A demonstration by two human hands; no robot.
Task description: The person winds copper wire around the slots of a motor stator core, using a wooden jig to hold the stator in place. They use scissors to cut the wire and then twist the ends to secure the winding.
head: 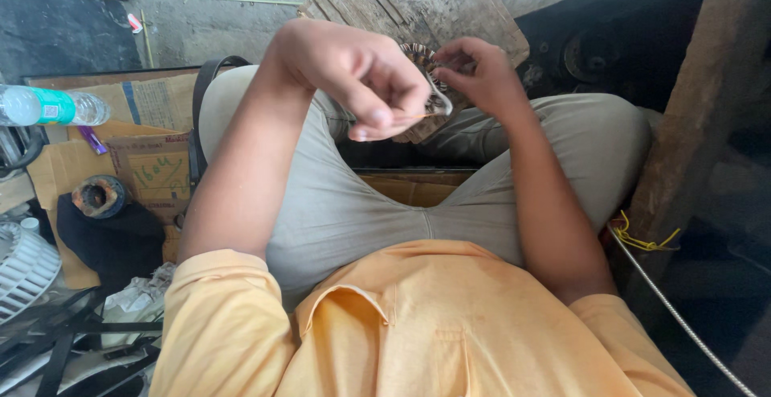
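Grey concrete floor (217, 32); worn wooden board (418, 0); daylight.

Cardboard (152, 168), bottle (50, 106) on floor (217, 24)

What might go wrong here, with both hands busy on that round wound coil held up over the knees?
The left hand pinches a fine wire that could snap or slip free if tugged hard. The right hand alone steadies the round copper-wound coil, which seems to rest on nothing solid, so it might drop between the knees. The thin wire could also nick a fingertip.
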